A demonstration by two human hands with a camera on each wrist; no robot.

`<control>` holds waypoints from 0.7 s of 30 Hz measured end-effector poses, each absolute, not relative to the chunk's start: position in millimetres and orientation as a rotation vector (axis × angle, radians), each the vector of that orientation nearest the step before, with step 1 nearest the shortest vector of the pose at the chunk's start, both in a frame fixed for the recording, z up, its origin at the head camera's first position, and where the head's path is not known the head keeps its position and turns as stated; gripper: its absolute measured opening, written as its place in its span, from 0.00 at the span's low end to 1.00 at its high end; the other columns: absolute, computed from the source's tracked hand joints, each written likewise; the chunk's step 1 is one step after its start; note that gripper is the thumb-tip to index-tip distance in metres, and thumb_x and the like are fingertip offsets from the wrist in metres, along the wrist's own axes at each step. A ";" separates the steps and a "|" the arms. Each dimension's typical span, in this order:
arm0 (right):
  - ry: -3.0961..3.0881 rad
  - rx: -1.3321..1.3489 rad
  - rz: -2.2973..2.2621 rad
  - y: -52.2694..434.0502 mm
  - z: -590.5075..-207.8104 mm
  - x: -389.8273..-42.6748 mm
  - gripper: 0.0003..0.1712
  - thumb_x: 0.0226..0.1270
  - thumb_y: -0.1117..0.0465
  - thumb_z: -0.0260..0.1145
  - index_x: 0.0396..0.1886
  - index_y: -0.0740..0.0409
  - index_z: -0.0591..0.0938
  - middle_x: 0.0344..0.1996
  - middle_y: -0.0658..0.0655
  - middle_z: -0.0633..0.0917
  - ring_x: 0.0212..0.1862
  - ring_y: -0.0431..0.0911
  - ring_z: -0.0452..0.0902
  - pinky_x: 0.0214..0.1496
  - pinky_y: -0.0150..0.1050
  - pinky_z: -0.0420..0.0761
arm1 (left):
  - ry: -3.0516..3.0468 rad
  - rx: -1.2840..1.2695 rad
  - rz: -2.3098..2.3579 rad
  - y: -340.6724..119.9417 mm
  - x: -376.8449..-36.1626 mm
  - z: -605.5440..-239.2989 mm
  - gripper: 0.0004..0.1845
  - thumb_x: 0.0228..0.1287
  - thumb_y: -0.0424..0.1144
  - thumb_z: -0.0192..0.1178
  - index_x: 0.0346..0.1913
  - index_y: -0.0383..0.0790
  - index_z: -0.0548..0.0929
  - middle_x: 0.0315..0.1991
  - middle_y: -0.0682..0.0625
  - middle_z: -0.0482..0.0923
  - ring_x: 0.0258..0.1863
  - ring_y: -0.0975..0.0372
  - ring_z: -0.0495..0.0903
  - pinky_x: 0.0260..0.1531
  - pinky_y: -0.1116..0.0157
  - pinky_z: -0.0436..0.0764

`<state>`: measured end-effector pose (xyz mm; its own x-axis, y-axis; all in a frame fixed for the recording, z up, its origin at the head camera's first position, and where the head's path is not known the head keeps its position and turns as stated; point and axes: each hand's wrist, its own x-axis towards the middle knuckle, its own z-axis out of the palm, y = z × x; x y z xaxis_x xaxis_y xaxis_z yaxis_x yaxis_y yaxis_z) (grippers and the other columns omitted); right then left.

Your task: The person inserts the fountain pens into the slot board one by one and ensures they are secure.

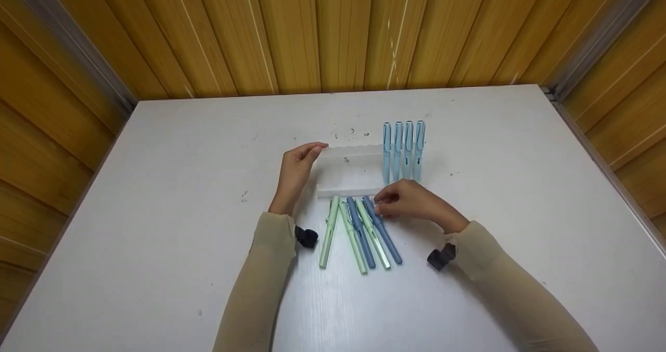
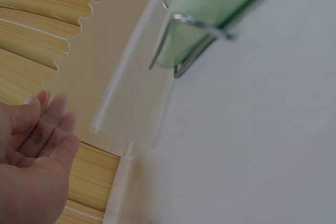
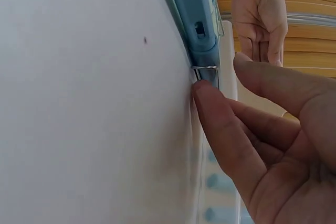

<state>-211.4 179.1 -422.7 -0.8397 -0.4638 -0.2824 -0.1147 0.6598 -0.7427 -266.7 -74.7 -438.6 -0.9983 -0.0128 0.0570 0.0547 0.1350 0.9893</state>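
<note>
A clear plastic pen stand (image 1: 354,192) with a wavy top edge stands mid-table. My left hand (image 1: 297,172) pinches its left upper corner; in the left wrist view, fingers show through the clear panel (image 2: 89,72). Several light blue pens (image 1: 408,157) lean upright at the stand's right end. Before it lie three light green pens (image 1: 328,240) and two dull blue pens, capped ends toward the stand. My right hand (image 1: 408,200) is at the cap of the rightmost dull blue pen (image 1: 387,237). A fingertip touches that cap (image 3: 205,59) near the clip, with the thumb apart from it.
The white table (image 1: 171,196) extends around the stand on all sides. Yellow wood-look panels (image 1: 291,35) rise behind its far edge. Each wrist bears a small black camera, one on the left (image 1: 307,236) and one on the right (image 1: 442,257).
</note>
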 end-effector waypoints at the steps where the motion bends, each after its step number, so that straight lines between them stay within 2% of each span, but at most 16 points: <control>1: 2.427 -0.433 -1.042 177.7 -423.0 -210.9 0.21 0.60 0.57 0.71 0.49 0.66 0.83 0.33 0.57 0.87 0.30 0.39 0.79 0.36 0.33 0.81 | -2.325 -0.046 -2.031 -74.7 -266.6 -438.6 0.13 0.69 0.41 0.57 0.48 0.38 0.86 0.53 0.46 0.83 0.59 0.58 0.76 0.63 0.58 0.71; 10: 2.491 -0.373 -1.015 168.3 -423.1 -206.0 0.22 0.55 0.58 0.74 0.47 0.66 0.84 0.26 0.54 0.84 0.26 0.40 0.75 0.31 0.32 0.76 | -2.308 -0.065 -2.056 -75.6 -265.1 -439.0 0.14 0.70 0.42 0.56 0.49 0.39 0.85 0.54 0.46 0.82 0.60 0.59 0.75 0.65 0.58 0.70; 21: 2.512 -0.368 -0.951 169.5 -422.6 -205.9 0.24 0.54 0.58 0.75 0.49 0.65 0.83 0.31 0.55 0.84 0.33 0.42 0.76 0.36 0.32 0.76 | -2.320 -0.053 -2.037 -74.2 -265.8 -438.0 0.13 0.70 0.41 0.56 0.48 0.38 0.86 0.53 0.45 0.83 0.59 0.58 0.76 0.64 0.58 0.71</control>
